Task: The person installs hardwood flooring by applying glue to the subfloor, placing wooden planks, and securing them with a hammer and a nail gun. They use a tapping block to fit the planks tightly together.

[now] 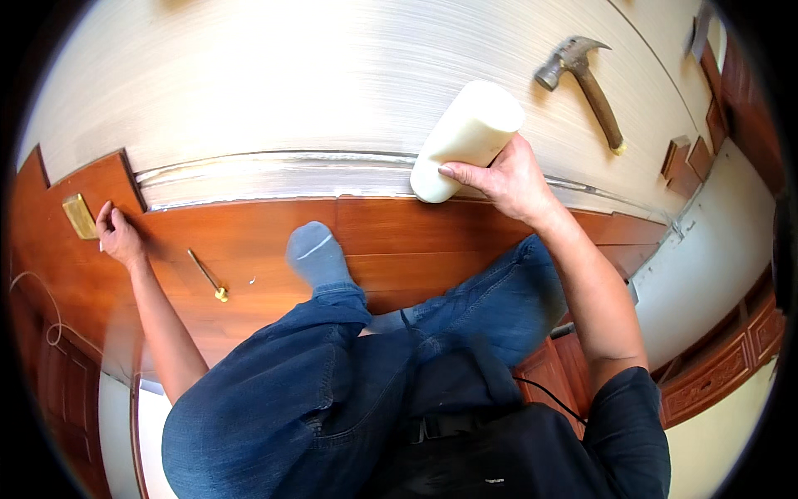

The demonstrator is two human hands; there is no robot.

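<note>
My right hand (511,179) is wrapped round a plain white plastic bottle (465,133), its thumb along the near side. The bottle lies tilted, its lower end over the edge of the reddish-brown floorboards (399,229); whether it has a nozzle cannot be seen. At the far left, my left hand (122,239) rests on the boards with loosely bent fingers and nothing visible in it. Beside its fingertips is a yellowish rectangular block (80,216). A screwdriver (208,276) with a yellow handle end lies between that hand and my socked foot (317,254).
A claw hammer (588,83) lies on the silvery underlay (291,75) at the back right. Whitish streaks run along an underlay seam (274,158). Short board pieces (683,166) lie at the right, near a pale strip. A thin cable (55,312) curls at the left.
</note>
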